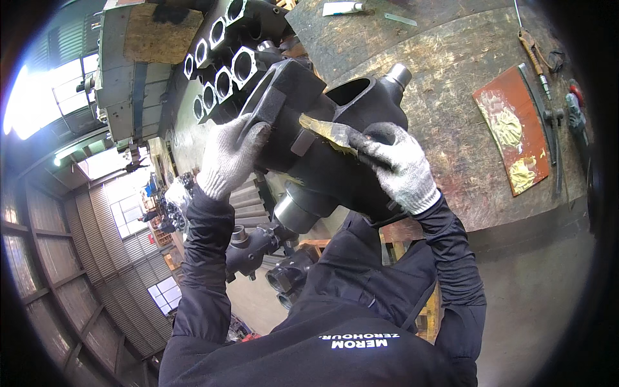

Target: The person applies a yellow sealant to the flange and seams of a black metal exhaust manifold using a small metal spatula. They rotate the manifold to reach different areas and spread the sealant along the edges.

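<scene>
A large black metal casting [322, 169], with a square flange, a wide round opening and bare machined metal ends, lies in front of me at the bench's left edge. My left hand [227, 157], in a white-grey knit glove, is closed round the edge of the flange. In my gloved right hand [403, 169] is a putty knife [330, 131], its blade smeared with yellowish putty. That blade lies low over the casting's body, close to a small rectangular raised patch; contact cannot be made out for certain. My right fingertips hide the knife's handle.
On the worn workbench [445, 84], a reddish-brown board [525, 132] carries yellow putty. Hand tools [535, 61] and a white tube [342, 8] lie farther off. Several black castings [242, 68] stand at the far left; others [248, 251] sit low beside my legs.
</scene>
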`<state>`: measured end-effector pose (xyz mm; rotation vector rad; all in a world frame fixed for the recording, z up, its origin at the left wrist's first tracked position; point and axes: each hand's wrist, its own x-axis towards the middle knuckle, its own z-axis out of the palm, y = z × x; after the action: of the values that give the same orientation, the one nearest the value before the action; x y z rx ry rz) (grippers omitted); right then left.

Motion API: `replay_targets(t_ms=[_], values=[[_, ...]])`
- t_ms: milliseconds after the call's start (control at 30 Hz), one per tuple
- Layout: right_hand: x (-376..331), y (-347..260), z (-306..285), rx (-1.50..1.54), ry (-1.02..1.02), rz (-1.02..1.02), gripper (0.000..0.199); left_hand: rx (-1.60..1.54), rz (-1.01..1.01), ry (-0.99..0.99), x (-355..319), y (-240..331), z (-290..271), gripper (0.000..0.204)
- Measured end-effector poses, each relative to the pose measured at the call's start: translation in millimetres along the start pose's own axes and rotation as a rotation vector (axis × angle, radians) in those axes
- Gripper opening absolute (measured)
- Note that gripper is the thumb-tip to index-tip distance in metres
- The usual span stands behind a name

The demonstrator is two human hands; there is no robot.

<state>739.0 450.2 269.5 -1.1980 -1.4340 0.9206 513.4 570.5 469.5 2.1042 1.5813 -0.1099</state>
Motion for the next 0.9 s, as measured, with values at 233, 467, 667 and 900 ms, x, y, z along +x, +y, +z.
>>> replay_targets(t_ms=[233, 467, 667, 900], values=[[-7, 10, -4, 0.071, 0.002, 0.008, 0.041, 0.010, 0.020, 0.026, -2, -4, 1, 0.032], [8, 20, 0, 0.037, 0.053, -0.083, 0.042, -0.117, -0.047, 0.006, -4, -11, 3, 0.033], [32, 27, 0, 0.040, 0.066, -0.156, 0.044, -0.091, -0.013, 0.027, -5, -15, 4, 0.033], [33, 32, 4, 0.029, 0.041, -0.165, 0.050, -0.122, -0.031, 0.036, -6, -18, 5, 0.034]])
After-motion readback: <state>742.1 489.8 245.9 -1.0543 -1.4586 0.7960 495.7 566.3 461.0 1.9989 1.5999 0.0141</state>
